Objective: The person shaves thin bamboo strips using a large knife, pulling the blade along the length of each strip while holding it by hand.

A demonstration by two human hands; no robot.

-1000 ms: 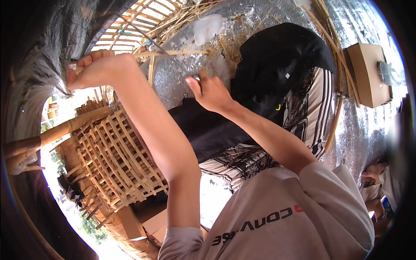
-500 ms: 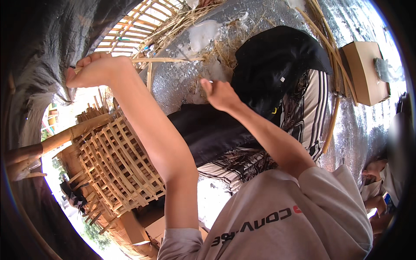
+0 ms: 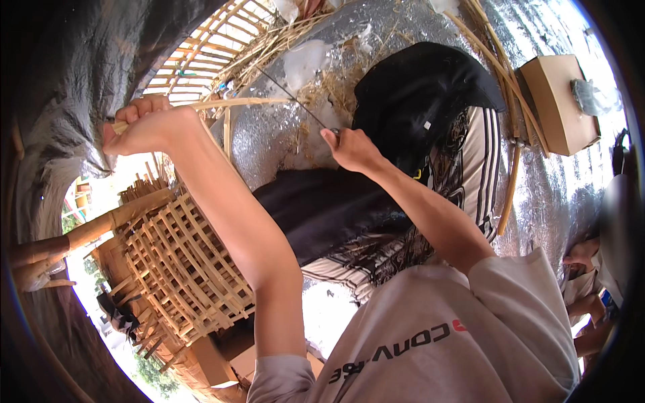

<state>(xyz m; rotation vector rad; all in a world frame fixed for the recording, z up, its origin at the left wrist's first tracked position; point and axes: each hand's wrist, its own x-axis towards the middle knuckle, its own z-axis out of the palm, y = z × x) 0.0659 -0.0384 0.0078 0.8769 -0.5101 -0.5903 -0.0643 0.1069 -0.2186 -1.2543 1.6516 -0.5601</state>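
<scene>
My left hand [image 3: 142, 122], raised at the left beside a dark plastic sheet, is closed around a pale bamboo strip [image 3: 232, 103]. The strip runs rightward from the fist, and its free end lies over the silvery sheet. My right hand [image 3: 355, 149] grips a knife [image 3: 287, 93] by its handle, which is mostly hidden in the fingers. The long, thin, dark blade points up and left, crossing near the strip's free end; whether they touch I cannot tell. Black cloth [image 3: 430, 80] covers my legs below and beyond the right hand.
A woven bamboo lattice [image 3: 185, 269] stands at the lower left near a bamboo pole [image 3: 114, 218]. Another slatted bamboo piece [image 3: 215, 50] is at the top left. Shavings [image 3: 336, 87] litter the silvery sheet. Long strips and a cardboard box [image 3: 557, 104] lie right. Another person [image 3: 584, 289] sits far right.
My right hand has shifted slightly right and down. The knife blade, blurred before, now shows clearly, angled up-left across the strip's end. My left hand keeps its grip on the strip.
</scene>
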